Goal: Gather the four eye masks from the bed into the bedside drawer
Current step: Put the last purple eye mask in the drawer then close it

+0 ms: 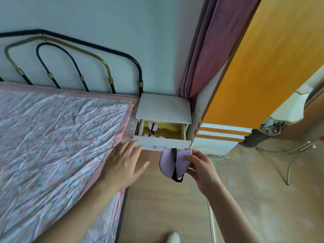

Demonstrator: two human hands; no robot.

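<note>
A lilac eye mask (171,162), folded, is pinched in the right hand (201,170) at frame centre, just below the open drawer (163,143). The left hand (122,165) hovers flat, empty.

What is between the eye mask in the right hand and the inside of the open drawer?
In the head view, only the drawer's white front panel separates the eye mask from it.

Soft, even daylight all over, bright enough on the pale wall (108,20) and the orange door (263,67), with no harsh glare and only faint shadows under the hands. Heavy wide-angle bending at the edges, curving the headboard (73,55) and slanting the curtain (206,46). Slightly soft and smeary throughout, dim inside the open drawer (168,131), contents there hard to read.
</note>
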